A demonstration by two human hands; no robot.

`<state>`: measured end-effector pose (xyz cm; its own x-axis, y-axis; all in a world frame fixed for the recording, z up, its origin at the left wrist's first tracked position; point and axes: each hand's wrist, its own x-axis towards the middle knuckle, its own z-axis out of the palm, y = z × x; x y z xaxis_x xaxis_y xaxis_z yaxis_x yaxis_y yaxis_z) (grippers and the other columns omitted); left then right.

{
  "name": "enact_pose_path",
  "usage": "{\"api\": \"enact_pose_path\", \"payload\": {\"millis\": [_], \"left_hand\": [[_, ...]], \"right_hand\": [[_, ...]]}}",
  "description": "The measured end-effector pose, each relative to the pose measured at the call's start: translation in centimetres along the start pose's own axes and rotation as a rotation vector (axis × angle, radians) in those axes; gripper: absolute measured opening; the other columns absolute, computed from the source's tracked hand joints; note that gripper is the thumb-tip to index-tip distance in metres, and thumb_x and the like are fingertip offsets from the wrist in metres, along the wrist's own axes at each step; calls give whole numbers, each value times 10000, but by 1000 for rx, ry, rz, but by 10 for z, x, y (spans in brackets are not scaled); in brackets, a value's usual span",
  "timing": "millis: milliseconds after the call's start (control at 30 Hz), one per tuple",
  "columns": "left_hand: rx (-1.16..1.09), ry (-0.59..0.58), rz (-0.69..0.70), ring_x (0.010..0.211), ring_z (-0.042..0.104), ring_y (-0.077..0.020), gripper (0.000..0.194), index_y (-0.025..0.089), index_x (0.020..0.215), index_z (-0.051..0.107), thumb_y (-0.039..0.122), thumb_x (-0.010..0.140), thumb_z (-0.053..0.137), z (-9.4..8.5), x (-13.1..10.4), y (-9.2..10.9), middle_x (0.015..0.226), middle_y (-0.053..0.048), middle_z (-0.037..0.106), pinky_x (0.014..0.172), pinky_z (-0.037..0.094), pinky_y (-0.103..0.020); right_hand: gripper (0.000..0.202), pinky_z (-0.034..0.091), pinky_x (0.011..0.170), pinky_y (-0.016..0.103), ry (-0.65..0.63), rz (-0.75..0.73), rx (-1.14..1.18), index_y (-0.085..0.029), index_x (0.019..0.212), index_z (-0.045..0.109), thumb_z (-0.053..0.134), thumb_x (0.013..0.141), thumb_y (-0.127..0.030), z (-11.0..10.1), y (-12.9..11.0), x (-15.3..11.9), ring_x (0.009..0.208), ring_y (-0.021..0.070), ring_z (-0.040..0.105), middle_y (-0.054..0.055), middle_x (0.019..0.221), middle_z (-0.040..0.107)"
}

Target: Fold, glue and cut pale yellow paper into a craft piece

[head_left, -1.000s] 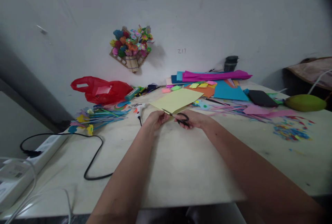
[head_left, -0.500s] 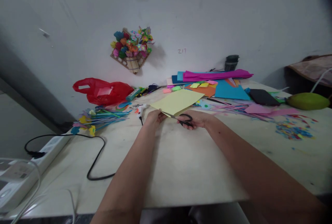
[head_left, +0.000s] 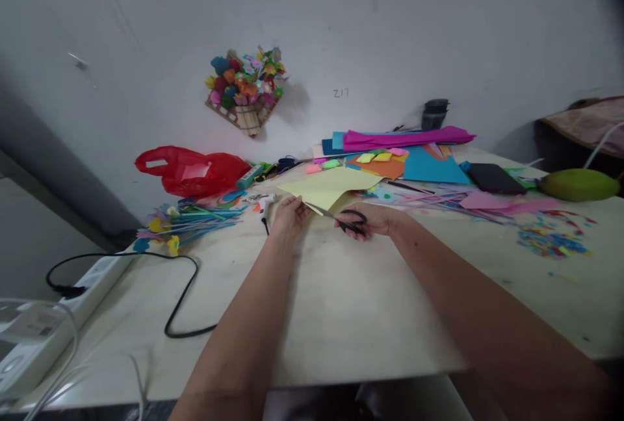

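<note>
A pale yellow sheet of paper (head_left: 327,184) is held up over the middle of the table, its near edge bent. My left hand (head_left: 291,214) pinches it at the near left corner. My right hand (head_left: 371,221) has its fingers through the handles of black-handled scissors (head_left: 351,220). The blades point left and lie at the paper's near edge, close to my left fingertips. A narrow strip of the yellow paper shows along the blades. Just left of my left hand lies a white glue gun (head_left: 266,204).
A red plastic bag (head_left: 192,171) and foam flowers (head_left: 170,229) stand at the left, near a black cable (head_left: 178,304) and a power strip (head_left: 100,278). Coloured sheets (head_left: 433,166), a black phone-like object (head_left: 494,179), a green pouch (head_left: 579,185) and small scraps (head_left: 553,239) lie at the right.
The paper's near edge has bent, with its right part lifting away from the scissors. The strip along the blades shows more clearly. Both hands have shifted only slightly.
</note>
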<state>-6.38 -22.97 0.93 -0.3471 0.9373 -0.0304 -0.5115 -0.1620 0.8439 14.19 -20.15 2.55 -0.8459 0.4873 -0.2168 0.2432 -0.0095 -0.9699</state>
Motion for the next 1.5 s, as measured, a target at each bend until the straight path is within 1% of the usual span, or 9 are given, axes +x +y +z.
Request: {"api": "enact_pose_path", "payload": {"millis": [233, 400, 533, 667, 900, 1000, 1233, 1500], "left_hand": [[-38, -3, 38, 610, 612, -101, 119, 160, 682, 501, 105, 778, 545, -1, 0, 0, 636, -4, 609, 626, 528, -237], [-55, 14, 39, 635, 615, -94, 109, 165, 700, 507, 117, 769, 576, -4, 1, -1, 675, 4, 617, 643, 523, -225], [-75, 2, 51, 618, 612, -85, 95, 160, 713, 524, 97, 778, 553, -5, 3, -1, 681, 3, 625, 621, 516, -207], [-86, 29, 57, 579, 603, -82, 101, 154, 710, 529, 90, 789, 533, -5, 3, -2, 650, 7, 616, 579, 503, -196], [-78, 44, 54, 599, 609, -73, 92, 161, 714, 533, 107, 763, 590, -5, 3, -3, 678, 14, 627, 619, 502, -193], [-80, 36, 68, 607, 611, -70, 90, 162, 716, 540, 103, 773, 576, -6, 3, -3, 682, 17, 625, 621, 499, -189], [-88, 58, 71, 618, 608, -66, 101, 171, 710, 533, 104, 776, 568, -6, 4, -4, 683, 25, 622, 634, 496, -183], [-127, 59, 83, 609, 605, -70, 122, 171, 702, 527, 82, 784, 540, -6, 4, -3, 672, 30, 620, 611, 492, -191]], "right_hand": [[394, 283, 314, 154, 16, -26, -16, -126, 891, 535, 518, 787, -505, -1, 4, 3, 380, 64, 477, -11, 549, 554], [392, 266, 301, 153, 31, -17, -18, -133, 942, 529, 530, 785, -492, 3, 3, 5, 369, 62, 473, -19, 539, 551], [392, 280, 304, 156, 35, -6, -32, -136, 956, 539, 505, 803, -496, 5, 3, 6, 375, 61, 476, -19, 554, 557], [365, 290, 306, 156, 44, -13, -51, -137, 943, 552, 502, 812, -475, 7, 4, 8, 378, 60, 475, -21, 551, 554], [341, 265, 297, 150, 80, -14, -36, -129, 932, 548, 509, 814, -447, 14, 1, 10, 361, 56, 462, -18, 531, 556], [340, 258, 297, 150, 98, -3, -16, -131, 915, 546, 507, 814, -454, 17, 0, 10, 361, 57, 465, -19, 526, 552], [370, 260, 317, 145, 85, -4, 7, -135, 928, 554, 511, 809, -482, 16, 4, 14, 367, 54, 471, -22, 529, 555], [378, 248, 308, 146, 112, -11, 28, -134, 926, 558, 506, 805, -488, 19, 3, 16, 354, 51, 454, -24, 524, 542]]}}
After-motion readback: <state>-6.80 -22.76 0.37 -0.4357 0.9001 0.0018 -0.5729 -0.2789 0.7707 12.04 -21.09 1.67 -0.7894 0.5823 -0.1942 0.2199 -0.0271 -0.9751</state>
